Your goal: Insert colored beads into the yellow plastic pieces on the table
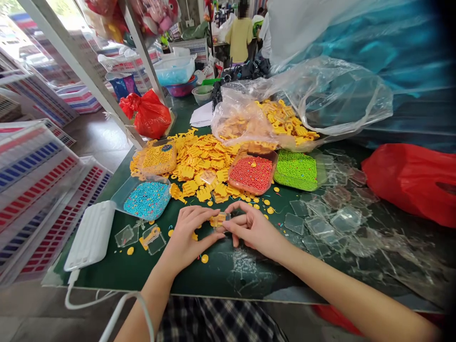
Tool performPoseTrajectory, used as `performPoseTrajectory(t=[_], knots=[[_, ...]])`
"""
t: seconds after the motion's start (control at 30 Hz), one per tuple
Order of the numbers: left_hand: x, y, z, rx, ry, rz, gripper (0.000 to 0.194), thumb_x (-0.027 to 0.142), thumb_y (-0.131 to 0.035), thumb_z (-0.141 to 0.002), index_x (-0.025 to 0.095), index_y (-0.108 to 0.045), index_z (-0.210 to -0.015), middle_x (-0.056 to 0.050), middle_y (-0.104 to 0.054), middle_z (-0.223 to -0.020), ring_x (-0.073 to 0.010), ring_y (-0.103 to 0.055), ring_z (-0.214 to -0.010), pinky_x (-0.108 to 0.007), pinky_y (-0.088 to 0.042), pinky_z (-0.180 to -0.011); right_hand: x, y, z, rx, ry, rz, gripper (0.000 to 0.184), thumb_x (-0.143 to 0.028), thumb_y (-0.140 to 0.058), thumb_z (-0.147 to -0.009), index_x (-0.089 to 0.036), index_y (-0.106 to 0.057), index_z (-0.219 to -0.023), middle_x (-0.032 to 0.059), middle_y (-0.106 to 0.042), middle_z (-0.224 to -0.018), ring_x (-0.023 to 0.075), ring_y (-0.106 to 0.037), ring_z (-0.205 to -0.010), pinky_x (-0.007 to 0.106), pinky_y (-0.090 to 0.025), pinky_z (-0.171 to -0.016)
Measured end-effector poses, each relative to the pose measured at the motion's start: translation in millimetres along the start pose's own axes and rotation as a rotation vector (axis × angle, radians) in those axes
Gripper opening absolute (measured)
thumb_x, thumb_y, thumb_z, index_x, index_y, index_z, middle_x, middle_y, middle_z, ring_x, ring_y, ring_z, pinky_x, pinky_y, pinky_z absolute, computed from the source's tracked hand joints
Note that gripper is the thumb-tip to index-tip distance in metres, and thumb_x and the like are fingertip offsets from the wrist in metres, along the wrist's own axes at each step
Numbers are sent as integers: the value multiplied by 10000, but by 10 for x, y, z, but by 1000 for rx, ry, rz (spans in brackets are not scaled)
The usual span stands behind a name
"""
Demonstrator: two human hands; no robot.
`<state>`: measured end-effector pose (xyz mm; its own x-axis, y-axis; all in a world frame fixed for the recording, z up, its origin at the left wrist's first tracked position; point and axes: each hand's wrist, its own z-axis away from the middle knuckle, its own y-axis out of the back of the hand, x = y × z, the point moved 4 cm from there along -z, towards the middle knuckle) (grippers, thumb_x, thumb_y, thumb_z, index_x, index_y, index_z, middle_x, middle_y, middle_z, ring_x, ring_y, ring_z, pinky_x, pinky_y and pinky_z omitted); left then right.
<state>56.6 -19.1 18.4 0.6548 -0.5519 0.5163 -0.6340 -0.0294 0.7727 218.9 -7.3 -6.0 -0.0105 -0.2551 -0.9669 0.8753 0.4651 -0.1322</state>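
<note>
My left hand (190, 232) and my right hand (252, 228) meet over the green table top (228, 270), their fingertips pinching a small yellow beaded plastic piece (218, 219) from both sides. Behind them lies a heap of yellow plastic pieces (203, 159). Shallow trays of tiny beads surround it: blue (147, 200), yellow (159, 159), red (251, 172) and green (295, 170). Loose yellow discs (204, 258) are scattered near my left hand. Clear plastic squares (320, 223) spread to the right of my right hand.
A white power bank (91, 235) with a cable lies at the table's left edge. A clear bag (342, 95) of yellow pieces sits at the back. Red bags (409, 183) lie right and far left. A person (239, 38) stands beyond, among baskets.
</note>
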Motion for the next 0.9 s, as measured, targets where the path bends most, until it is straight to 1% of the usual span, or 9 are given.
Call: performPoseTrajectory(t=[0.07, 0.13, 0.2, 0.3, 0.37, 0.43, 0.57, 0.73, 0.9], knots=[[-27, -8, -5, -38, 48, 17, 356, 396, -656, -868, 271, -607, -1198, -55, -665, -1090, -240, -549, -1059, -417, -436, -927, -45, 43, 11, 60, 75, 123, 321, -405, -607, -822, -216, -455, -1032, 6, -679, -782, 109, -555, -550, 253, -444, -521], [-68, -17, -8, -56, 85, 16, 357, 371, -648, -878, 275, -594, -1218, -62, -637, -1142, -247, -524, -1108, -442, -410, -975, -113, 80, 30, 135, 204, 364, 264, -335, -590, -837, -208, -515, -1056, 40, -679, -904, 147, -592, -702, 312, -497, -659], [-115, -28, -8, -62, 113, -4, 363, 358, -641, -883, 280, -580, -1233, -67, -605, -1199, -255, -498, -1153, -461, -382, -1011, -160, 82, 49, 161, 327, 607, 222, -269, -574, -854, -211, -560, -1068, 62, -667, -1017, 187, -603, -870, 369, -503, -790], [-165, -59, -5, -100, 123, -39, 368, 335, -624, -896, 287, -559, -1255, -66, -573, -1242, -259, -471, -1193, -469, -352, -1043, -151, 58, 61, 131, 433, 836, 257, -226, -574, -872, -204, -568, -1128, 81, -646, -1119, 233, -579, -1040, 428, -481, -910], [-175, -81, -1, -140, 116, -59, 367, 307, -610, -906, 288, -547, -1267, -65, -562, -1255, -256, -462, -1208, -465, -339, -1055, -125, 55, 59, 133, 461, 944, 316, -256, -604, -870, -182, -559, -1174, 101, -633, -1148, 258, -565, -1076, 450, -479, -927], [-175, -95, 1, -171, 112, -81, 369, 289, -604, -909, 296, -542, -1273, -62, -550, -1273, -258, -452, -1222, -463, -334, -1059, -104, 58, 51, 140, 468, 1029, 352, -296, -621, -873, -156, -560, -1190, 117, -629, -1145, 270, -565, -1060, 457, -490, -905], [-181, -110, -6, -203, 103, -118, 380, 306, -598, -910, 323, -538, -1285, -59, -538, -1296, -273, -446, -1235, -479, -347, -1044, -94, 61, 23, 129, 454, 1132, 341, -332, -639, -870, -135, -594, -1145, 109, -639, -1083, 264, -572, -1000, 436, -507, -854], [-213, -130, -18, -219, 97, -129, 354, 332, -569, -924, 311, -549, -1277, -66, -536, -1316, -276, -445, -1246, -482, -357, -1043, -80, 53, 4, 160, 446, 1195, 317, -353, -609, -890, -148, -609, -1130, 99, -639, -1056, 258, -568, -979, 430, -498, -838], [-223, -141, -1, -227, 92, -142, 418, 374, -570, -918, 288, -518, -1323, -77, -498, -1391, -303, -406, -1286, -529, -339, -1054, -54, 52, -3, 194, 440, 1199, 309, -348, -580, -906, -164, -614, -1151, 100, -636, -1055, 252, -572, -972, 426, -504, -830]])
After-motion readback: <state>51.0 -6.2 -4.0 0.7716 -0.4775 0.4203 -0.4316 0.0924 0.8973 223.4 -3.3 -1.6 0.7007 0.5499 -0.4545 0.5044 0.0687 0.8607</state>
